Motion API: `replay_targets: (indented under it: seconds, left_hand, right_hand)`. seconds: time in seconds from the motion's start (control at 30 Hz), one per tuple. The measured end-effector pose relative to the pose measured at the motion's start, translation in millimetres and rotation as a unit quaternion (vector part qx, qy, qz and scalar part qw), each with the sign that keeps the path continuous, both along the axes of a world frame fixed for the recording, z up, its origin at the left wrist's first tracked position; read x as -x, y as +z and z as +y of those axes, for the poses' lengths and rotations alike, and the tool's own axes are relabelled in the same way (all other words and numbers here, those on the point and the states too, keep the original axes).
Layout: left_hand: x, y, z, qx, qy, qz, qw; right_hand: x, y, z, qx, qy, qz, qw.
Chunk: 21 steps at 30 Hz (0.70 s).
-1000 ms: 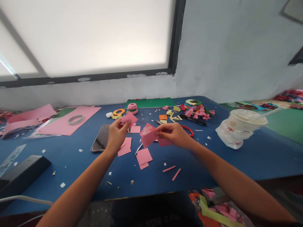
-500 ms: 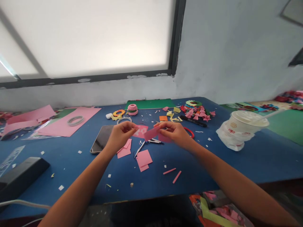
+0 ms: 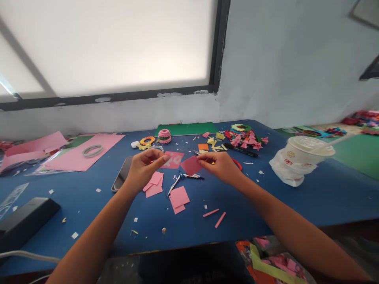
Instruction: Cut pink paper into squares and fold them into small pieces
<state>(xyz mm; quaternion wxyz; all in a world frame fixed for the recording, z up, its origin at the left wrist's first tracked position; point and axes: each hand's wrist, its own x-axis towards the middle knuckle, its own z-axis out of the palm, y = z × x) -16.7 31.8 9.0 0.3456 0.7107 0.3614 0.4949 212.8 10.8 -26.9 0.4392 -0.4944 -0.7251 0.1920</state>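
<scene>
Pinched in my left hand (image 3: 148, 165) is a pink paper square with a flower-shaped cut-out (image 3: 174, 160), held up above the table. My right hand (image 3: 217, 162) grips a plain pink paper square (image 3: 191, 165) by its right edge, between thumb and fingers. The two squares hang side by side, almost touching. Beneath them on the blue table lie a pair of compasses (image 3: 174, 184), a stack of pink squares (image 3: 179, 197) and more pink squares (image 3: 155, 184). Two thin pink paper strips (image 3: 220, 219) lie nearer the front edge.
A phone (image 3: 121, 177) lies partly behind my left hand. On the right stands a lidded cup (image 3: 304, 152) with a straw, wrapped in a plastic bag. Paper decorations (image 3: 244, 138) and a black marker (image 3: 241, 150) are at the back; a dark box (image 3: 28, 223) sits at left.
My hands have drawn slightly apart. The plain square overlapped the cut-out one earlier; now it is turned flatter and shows its face beside it.
</scene>
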Motion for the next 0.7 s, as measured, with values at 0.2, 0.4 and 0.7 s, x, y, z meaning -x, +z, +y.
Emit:
replay_targets:
  seconds: [0.2, 0.4, 0.7]
  left_hand:
    - [-13, -12.4, -5, 0.031, -0.092, 0.112, 0.989]
    - [-20, -28.3, -4, 0.081, -0.08, 0.063, 0.991]
    - [-26, -21.6, -13, 0.05, -0.019, 0.017, 0.998]
  right_hand:
    - [7, 6.8, -10, 0.125, 0.128, 0.054, 0.982]
    - [11, 9.6, -14, 0.148, 0.166, 0.101, 0.97]
    - [13, 9.0, -16, 0.139, 0.124, 0.073, 0.98]
